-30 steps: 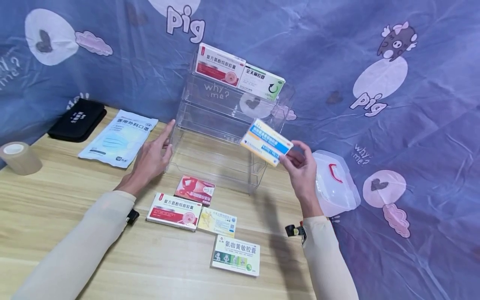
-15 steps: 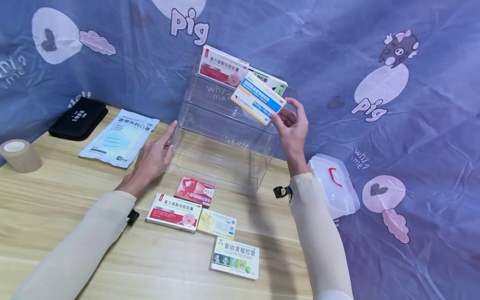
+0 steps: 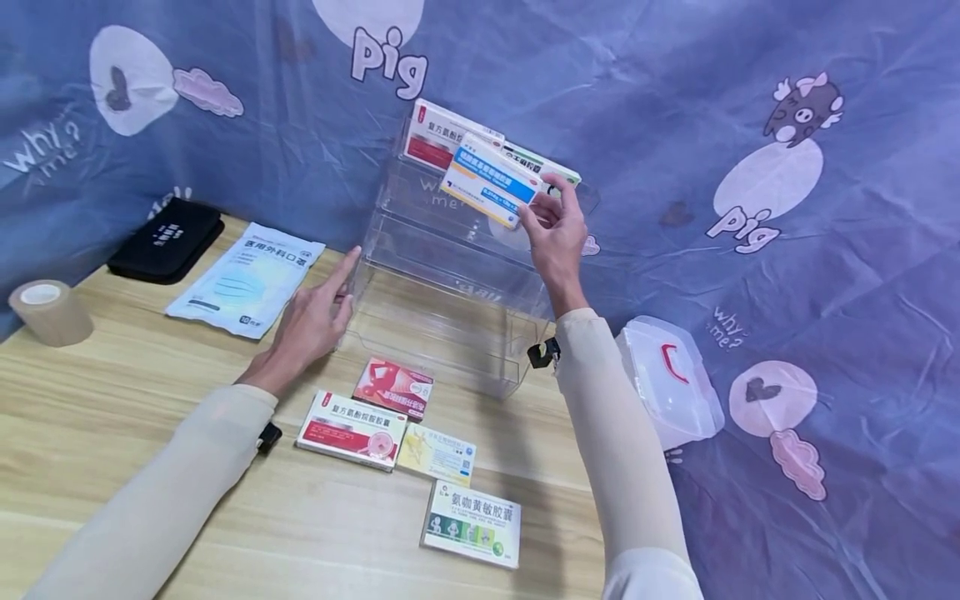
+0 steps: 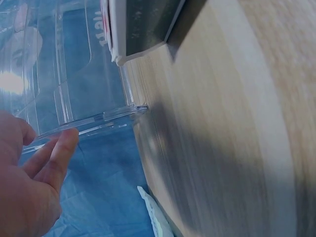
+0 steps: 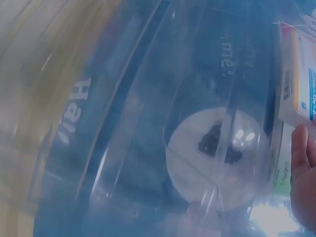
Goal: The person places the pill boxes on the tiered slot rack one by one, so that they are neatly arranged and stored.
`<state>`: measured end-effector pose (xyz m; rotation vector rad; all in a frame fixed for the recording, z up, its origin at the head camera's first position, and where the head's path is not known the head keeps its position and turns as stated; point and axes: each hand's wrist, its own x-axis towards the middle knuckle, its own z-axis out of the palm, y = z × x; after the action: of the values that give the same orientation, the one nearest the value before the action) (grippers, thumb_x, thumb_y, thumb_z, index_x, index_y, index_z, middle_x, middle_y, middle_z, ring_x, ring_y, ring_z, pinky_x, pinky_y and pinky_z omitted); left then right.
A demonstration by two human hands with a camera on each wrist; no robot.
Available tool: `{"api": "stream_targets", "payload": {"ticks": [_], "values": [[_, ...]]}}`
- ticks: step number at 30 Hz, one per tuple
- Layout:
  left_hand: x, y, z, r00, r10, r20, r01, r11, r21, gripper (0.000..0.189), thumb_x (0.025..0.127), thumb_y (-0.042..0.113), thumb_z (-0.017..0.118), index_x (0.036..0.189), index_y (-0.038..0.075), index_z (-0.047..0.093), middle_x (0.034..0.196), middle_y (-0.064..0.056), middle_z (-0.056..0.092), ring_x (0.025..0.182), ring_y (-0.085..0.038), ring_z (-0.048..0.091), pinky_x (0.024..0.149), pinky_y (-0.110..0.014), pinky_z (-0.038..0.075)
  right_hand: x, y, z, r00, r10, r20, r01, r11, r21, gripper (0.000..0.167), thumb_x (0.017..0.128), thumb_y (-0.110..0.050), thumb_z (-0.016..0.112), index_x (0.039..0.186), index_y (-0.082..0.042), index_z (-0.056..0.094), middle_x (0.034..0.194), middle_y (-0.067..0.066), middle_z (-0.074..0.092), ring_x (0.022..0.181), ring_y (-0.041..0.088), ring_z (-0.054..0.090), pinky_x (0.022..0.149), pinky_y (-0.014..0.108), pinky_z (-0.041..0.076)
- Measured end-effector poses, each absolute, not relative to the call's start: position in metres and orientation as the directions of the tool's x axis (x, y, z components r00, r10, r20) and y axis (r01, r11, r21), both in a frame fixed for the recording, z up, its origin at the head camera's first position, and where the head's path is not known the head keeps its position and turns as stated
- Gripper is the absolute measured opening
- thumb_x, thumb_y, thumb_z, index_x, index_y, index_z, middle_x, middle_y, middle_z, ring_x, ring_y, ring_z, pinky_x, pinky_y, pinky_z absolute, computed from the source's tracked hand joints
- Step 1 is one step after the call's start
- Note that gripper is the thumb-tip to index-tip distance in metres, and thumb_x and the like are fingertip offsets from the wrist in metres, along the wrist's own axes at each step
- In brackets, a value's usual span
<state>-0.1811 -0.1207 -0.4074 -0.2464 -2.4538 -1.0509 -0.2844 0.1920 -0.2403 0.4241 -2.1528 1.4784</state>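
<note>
My right hand [image 3: 557, 229] pinches the right end of a blue, white and orange medicine box [image 3: 491, 182]. That box is held tilted in front of the top tier of a clear acrylic display rack [image 3: 450, 250]. Behind it, a red-and-white medicine box [image 3: 427, 152] and a green-and-white medicine box [image 3: 572, 177] stand side by side on the top tier, both partly covered. In the right wrist view the held box [image 5: 301, 84] overlaps the green-and-white one. My left hand [image 3: 313, 321] touches the rack's left side panel with fingers extended, as the left wrist view also shows.
Several medicine boxes lie on the wooden table before the rack: a red one [image 3: 393, 388], a red-and-white one [image 3: 352, 429], a yellow-and-white one [image 3: 437, 455] and a green-and-white one [image 3: 472, 523]. Leftward are a mask pack [image 3: 246, 279], black case [image 3: 167, 240] and tape roll [image 3: 52, 312]. Rightward stands a plastic container [image 3: 667, 383].
My right hand has carried the blue, white and orange box up and leftward, from beside the rack's middle to in front of its top tier. The left hand stays at the rack's side.
</note>
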Motion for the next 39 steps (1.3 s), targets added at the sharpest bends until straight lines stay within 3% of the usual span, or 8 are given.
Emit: {"api": "stream_targets", "payload": {"ticks": [4,11,18,24,29,39], "values": [[-0.181,-0.121,-0.408,-0.875,-0.012,0.483,0.340,0.696,0.633,0.082,0.103,0.005,0.063,0.172,0.033,0.027,0.103,-0.034,0.077,0.051,-0.024,0.050,0.050,-0.038,0.045,-0.288,0.180,-0.243,-0.831,-0.023,0.555,-0.516,0.403,-0.756,0.048,0.099,-0.001,0.073,0.143,-0.016,0.061,0.117,0.020,0.078,0.099,0.017,0.077,0.094,0.027,0.063],[-0.181,-0.120,-0.409,-0.867,-0.014,0.498,0.350,0.693,0.630,0.081,0.103,0.005,0.064,0.171,0.031,0.030,0.114,-0.034,0.076,0.052,-0.027,0.053,0.051,-0.041,0.047,-0.292,0.156,-0.252,-0.824,-0.107,0.556,-0.548,0.400,-0.735,0.047,0.097,0.002,0.074,0.141,-0.009,0.060,0.117,0.022,0.080,0.102,0.029,0.079,0.093,0.029,0.064],[-0.180,-0.120,-0.410,-0.874,-0.011,0.487,0.345,0.692,0.635,0.081,0.103,0.005,0.064,0.171,0.031,0.030,0.108,-0.034,0.077,0.050,-0.024,0.050,0.050,-0.039,0.045,-0.295,0.137,-0.259,-0.828,-0.104,0.551,-0.541,0.408,-0.735,0.046,0.098,0.003,0.073,0.140,-0.007,0.060,0.122,0.022,0.080,0.109,0.033,0.080,0.095,0.032,0.065],[-0.180,-0.121,-0.410,-0.877,-0.015,0.480,0.334,0.700,0.631,0.082,0.103,0.004,0.063,0.172,0.032,0.028,0.124,-0.034,0.074,0.054,-0.028,0.057,0.054,-0.043,0.049,-0.298,0.127,-0.259,-0.813,-0.121,0.570,-0.548,0.491,-0.677,0.043,0.099,-0.001,0.073,0.139,-0.010,0.060,0.124,0.019,0.080,0.108,0.029,0.080,0.094,0.030,0.064],[-0.180,-0.121,-0.409,-0.876,-0.010,0.483,0.340,0.698,0.630,0.081,0.104,0.005,0.063,0.172,0.032,0.027,0.129,-0.033,0.072,0.055,-0.029,0.058,0.054,-0.044,0.049,-0.296,0.125,-0.260,-0.788,-0.115,0.605,-0.564,0.528,-0.635,0.043,0.098,0.001,0.073,0.138,-0.006,0.059,0.122,0.020,0.080,0.105,0.030,0.080,0.092,0.028,0.064],[-0.181,-0.120,-0.409,-0.877,-0.016,0.479,0.330,0.704,0.628,0.080,0.104,0.006,0.063,0.171,0.031,0.029,0.123,-0.034,0.074,0.056,-0.030,0.058,0.055,-0.045,0.049,-0.295,0.128,-0.271,-0.794,-0.090,0.601,-0.525,0.598,-0.605,0.045,0.096,0.002,0.074,0.138,0.000,0.057,0.128,0.022,0.058,0.103,0.034,0.077,0.091,0.022,0.063]]}}
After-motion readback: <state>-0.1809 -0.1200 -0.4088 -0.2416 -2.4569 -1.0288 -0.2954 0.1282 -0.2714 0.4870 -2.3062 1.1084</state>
